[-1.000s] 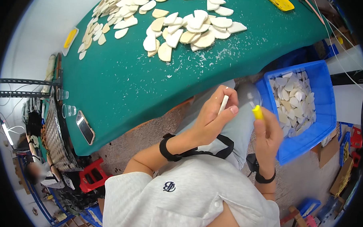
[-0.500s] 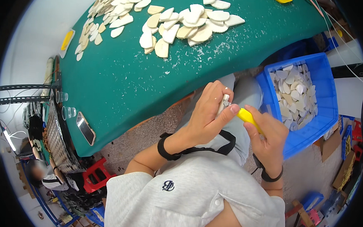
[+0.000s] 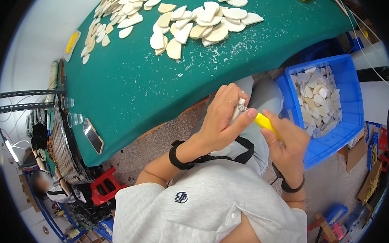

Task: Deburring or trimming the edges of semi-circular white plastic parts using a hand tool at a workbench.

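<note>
My left hand [image 3: 222, 118] is closed around a small off-white flat piece [image 3: 236, 113], held over my lap just off the table's near edge. Its fingers cover most of the piece. From the right, my right hand [image 3: 289, 144] grips a yellow-handled tool [image 3: 265, 122], whose short metal tip points at the edge of the piece. The left thumb lies close beside that tip, and whether they touch I cannot tell. Similar rounded, off-white pieces lie in a loose pile [image 3: 206, 23] on the green-covered table [image 3: 132, 76], with white shavings scattered in front of them.
To my right stands a blue bin [image 3: 355, 105] holding many more pieces. Another heap [image 3: 121, 9] covers the table's far left. A phone [image 3: 93, 136] and clear cups [image 3: 74, 119] lie at the left edge, above a red stool [image 3: 107, 186]. A person [image 3: 63, 192] sits farther left.
Both hands keep their grips and have barely shifted. The tool's metal tip shows a little more clearly beside the piece. The whole view has moved very slightly.
</note>
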